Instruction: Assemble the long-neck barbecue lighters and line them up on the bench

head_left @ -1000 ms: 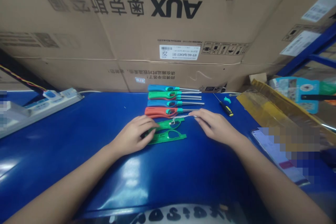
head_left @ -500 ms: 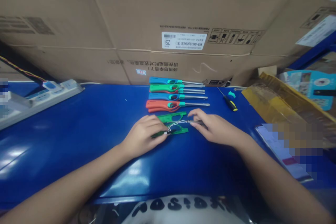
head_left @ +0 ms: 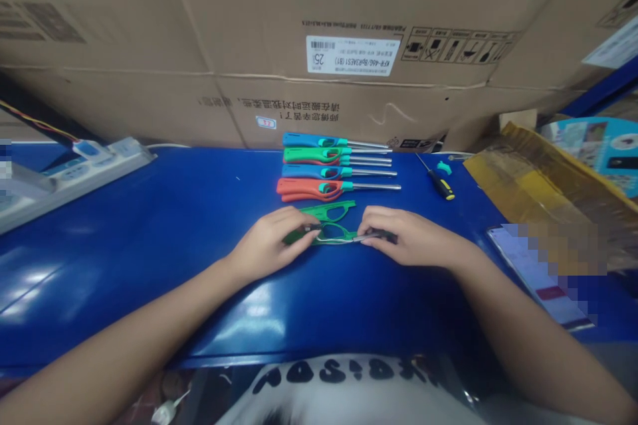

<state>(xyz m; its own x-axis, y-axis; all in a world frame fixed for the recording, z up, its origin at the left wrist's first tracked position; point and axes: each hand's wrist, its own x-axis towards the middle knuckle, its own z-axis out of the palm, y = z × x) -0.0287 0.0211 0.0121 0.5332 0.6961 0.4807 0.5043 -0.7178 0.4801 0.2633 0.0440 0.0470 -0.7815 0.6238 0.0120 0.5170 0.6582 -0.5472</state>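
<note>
My left hand (head_left: 272,239) pinches a small black part (head_left: 312,227) between thumb and fingers. It lies over the left end of a green lighter shell half (head_left: 327,231), so that end is covered. A thin white wire (head_left: 333,240) runs from the black part toward my right hand (head_left: 416,237). That hand is closed around a slim metal rod (head_left: 365,237) with a dark section, partly hidden by the fingers. Just beyond lies a second green shell half (head_left: 336,211). Farther back is a row of lighters, an orange one (head_left: 312,186) nearest and a blue one (head_left: 312,140) farthest.
A black and yellow screwdriver (head_left: 440,186) lies to the right beside a small teal piece (head_left: 443,167). Cardboard with tape (head_left: 508,172) and a phone (head_left: 531,272) are at the right. A power strip (head_left: 100,166) stands left. A large carton (head_left: 259,26) walls off the back.
The black part and the rod have come down nearer the green shell half, and the wire lies lower and straighter. My right fingers have closed more around the rod. The view has tilted slightly downward.
</note>
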